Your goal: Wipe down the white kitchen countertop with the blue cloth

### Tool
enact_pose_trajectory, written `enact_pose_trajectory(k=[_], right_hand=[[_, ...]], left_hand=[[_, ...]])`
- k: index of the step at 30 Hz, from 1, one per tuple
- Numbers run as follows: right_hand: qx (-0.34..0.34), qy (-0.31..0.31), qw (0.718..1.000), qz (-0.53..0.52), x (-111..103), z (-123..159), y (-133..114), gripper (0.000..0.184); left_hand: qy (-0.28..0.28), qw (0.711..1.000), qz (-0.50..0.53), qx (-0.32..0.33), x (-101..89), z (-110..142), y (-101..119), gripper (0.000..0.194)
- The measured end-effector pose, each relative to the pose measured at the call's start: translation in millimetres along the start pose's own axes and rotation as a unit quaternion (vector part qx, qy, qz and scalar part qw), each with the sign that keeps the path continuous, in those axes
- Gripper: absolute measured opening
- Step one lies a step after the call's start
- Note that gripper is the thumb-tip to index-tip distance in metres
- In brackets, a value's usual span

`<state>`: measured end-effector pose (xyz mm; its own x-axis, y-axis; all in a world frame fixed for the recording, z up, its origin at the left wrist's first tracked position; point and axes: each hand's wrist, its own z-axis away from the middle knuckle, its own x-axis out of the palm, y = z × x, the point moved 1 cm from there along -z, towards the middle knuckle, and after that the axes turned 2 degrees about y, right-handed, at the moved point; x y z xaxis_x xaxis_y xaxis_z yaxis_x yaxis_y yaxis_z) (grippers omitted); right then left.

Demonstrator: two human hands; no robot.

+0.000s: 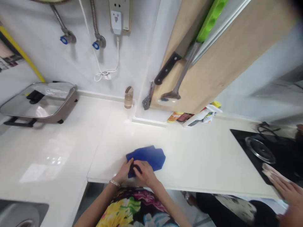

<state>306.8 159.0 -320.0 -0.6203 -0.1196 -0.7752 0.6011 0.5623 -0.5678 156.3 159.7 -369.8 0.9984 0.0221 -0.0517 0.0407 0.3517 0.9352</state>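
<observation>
A dark blue cloth (149, 156) lies partly folded on the white countertop (189, 160), close to its front edge. My left hand (125, 171) rests on the cloth's near left corner, fingers curled against it. My right hand (145, 171) presses down on the near edge of the cloth, fingers bent over the fabric. Both hands touch each other over the cloth's lower left part, which they hide.
An electric pan with a glass lid (40, 102) stands at the far left. A small jar (128, 97), bottles (194, 117) and hanging utensils (175, 78) are at the back. A black gas hob (267, 151) is on the right, where another person's hand (286, 189) holds a pale rag.
</observation>
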Motion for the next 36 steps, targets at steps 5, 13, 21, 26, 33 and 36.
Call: enact_pose_trajectory(k=[5, 13, 21, 26, 33, 36], right_hand=[[0.136, 0.121, 0.978, 0.101, -17, 12, 55, 0.052], [0.127, 0.055, 0.989, -0.053, 1, -2, 84, 0.042], [0.211, 0.010, 0.948, -0.237, 15, -39, 47, 0.049], [0.143, -0.033, 0.960, -0.238, 21, -65, 13, 0.049], [0.013, -0.006, 0.982, -0.187, 26, -133, -43, 0.053], [0.019, 0.054, 0.979, -0.198, 31, -167, -79, 0.058]], left_hand=[[0.068, 0.989, 0.107, -0.080, 6.4, 13, -2, 0.067], [0.257, 0.954, 0.122, -0.093, -31.7, 64, 5, 0.064], [0.388, 0.915, 0.034, -0.106, -83.2, 136, 4, 0.061], [0.408, 0.909, 0.040, -0.077, -109.8, 147, 0, 0.059], [0.457, 0.888, -0.048, 0.009, -178.6, 152, 36, 0.049], [0.485, 0.862, -0.124, 0.080, -218.4, 160, 63, 0.043]])
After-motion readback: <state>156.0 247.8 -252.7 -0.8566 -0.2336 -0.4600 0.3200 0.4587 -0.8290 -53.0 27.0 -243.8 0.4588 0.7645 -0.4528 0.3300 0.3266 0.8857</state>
